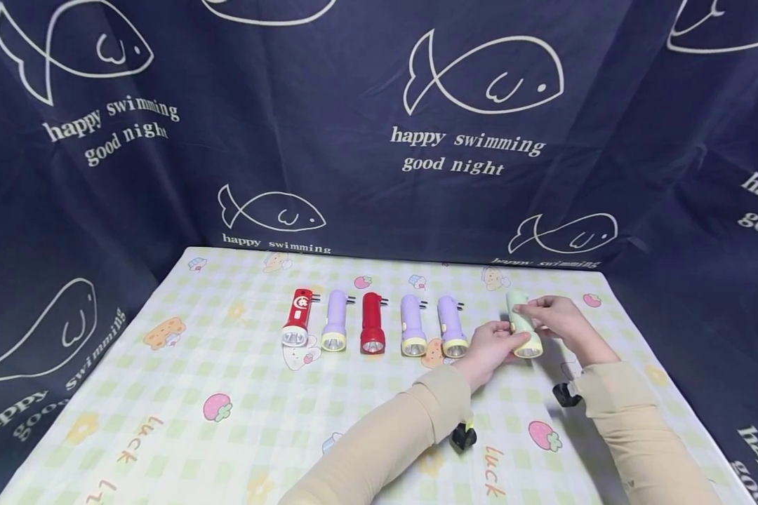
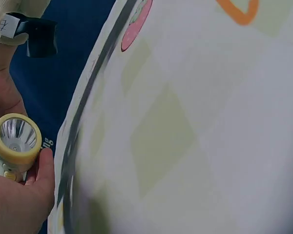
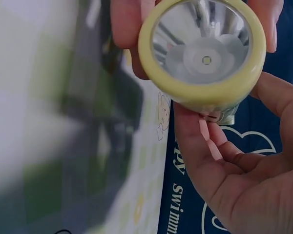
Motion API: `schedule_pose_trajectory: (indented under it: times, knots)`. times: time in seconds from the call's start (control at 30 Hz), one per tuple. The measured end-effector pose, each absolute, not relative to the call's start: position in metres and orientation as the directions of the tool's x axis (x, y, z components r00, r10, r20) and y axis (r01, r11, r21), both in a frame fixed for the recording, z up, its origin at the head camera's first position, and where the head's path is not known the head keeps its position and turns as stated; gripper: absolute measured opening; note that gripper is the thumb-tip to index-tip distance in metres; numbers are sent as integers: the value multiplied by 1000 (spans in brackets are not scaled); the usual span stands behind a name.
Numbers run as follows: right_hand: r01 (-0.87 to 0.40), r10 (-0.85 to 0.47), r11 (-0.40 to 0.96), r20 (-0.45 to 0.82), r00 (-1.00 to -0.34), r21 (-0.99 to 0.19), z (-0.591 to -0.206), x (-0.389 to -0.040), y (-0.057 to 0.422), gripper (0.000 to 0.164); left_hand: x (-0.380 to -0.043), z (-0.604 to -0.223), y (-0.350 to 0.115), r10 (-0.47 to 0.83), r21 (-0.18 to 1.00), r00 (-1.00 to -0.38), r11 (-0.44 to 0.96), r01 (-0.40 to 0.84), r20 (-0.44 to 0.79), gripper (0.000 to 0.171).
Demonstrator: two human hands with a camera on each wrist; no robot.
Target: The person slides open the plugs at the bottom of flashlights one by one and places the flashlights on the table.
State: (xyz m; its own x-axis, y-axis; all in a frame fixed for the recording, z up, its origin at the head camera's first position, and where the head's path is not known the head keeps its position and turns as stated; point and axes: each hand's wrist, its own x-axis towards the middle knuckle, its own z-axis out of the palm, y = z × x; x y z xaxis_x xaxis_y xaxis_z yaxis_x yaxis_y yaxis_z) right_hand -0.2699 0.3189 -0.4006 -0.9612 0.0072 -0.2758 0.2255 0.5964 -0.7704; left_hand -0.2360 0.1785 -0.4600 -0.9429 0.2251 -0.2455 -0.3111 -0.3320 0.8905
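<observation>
Both hands hold a pale green flashlight [image 1: 519, 301] with a yellow rim at the right of the row, its lens end toward me. My left hand [image 1: 488, 348] grips it near the lens end, thumb along its side. On the upper body, my right hand [image 1: 561, 321] pinches it from the right. The right wrist view shows the reflector [image 3: 205, 58] close up, with fingers on both sides of the flashlight. In the left wrist view, a yellow switch [image 2: 10, 175] shows below the rim.
Left of the hands lie two purple flashlights [image 1: 412, 319] [image 1: 450, 319], a red flashlight [image 1: 372, 319], another purple flashlight [image 1: 336, 315] and a red-and-white flashlight [image 1: 298, 315], with plug prongs out to the right. A checked cloth [image 1: 183, 379] covers the table; a navy curtain [image 1: 354, 140] hangs behind.
</observation>
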Motion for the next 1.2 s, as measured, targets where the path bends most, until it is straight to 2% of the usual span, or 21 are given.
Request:
schedule_pose_trajectory:
  times: [0.37,0.9,1.07,1.2]
  knots:
    - [230,-15,540,-282,-959,-810,-400,-271,318,65,-239,-453,176,201,896,-946,-318,-310,-256,30]
    - [313,-160,272,-363,-918,-910,-392,-275,317,79,-239,-442,161,200,934,-958,-250,-254,-207,35]
    - [324,-201,198,-361,-911,-925,-388,-274,313,69,-238,-439,154,207,940,-959,-242,-240,-192,37]
    - [304,-198,157,-331,-923,-940,-386,-272,308,49,-236,-436,148,224,935,-959,-265,-234,-176,37]
